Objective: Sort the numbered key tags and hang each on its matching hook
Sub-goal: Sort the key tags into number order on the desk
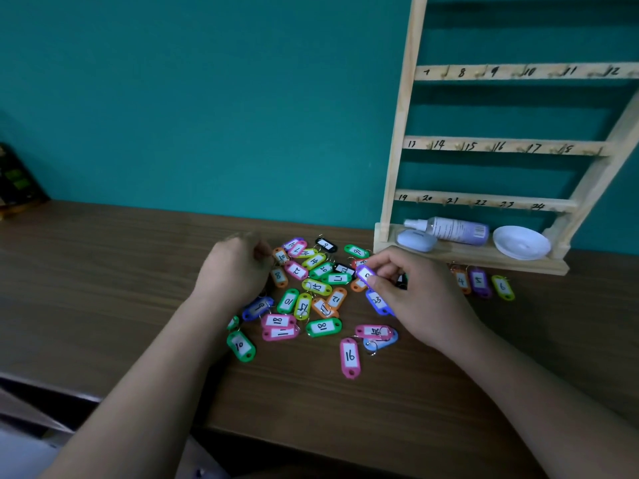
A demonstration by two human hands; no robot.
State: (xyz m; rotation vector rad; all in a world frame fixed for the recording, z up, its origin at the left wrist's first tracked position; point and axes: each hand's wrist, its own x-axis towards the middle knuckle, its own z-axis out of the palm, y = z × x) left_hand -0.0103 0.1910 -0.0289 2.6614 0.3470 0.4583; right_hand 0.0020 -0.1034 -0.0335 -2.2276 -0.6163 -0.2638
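From the head camera, the numbered key tags lie in a loose, many-coloured pile on the brown wooden table, between the two hands. The right hand pinches a purple tag between thumb and fingertips at the pile's right edge, and a blue tag marked 23 lies just beneath it. The left hand rests at the pile's left edge with its fingers curled down; blur hides whether it holds anything. A pink tag marked 16 and a green tag marked 10 lie nearest the person. The wooden hook rack leans against the teal wall at right, its rails numbered 7 to 24. On its base shelf lie a spray bottle, a pale blue case and a white dish. Tags 4, 5 and 6 lie side by side just before the base.
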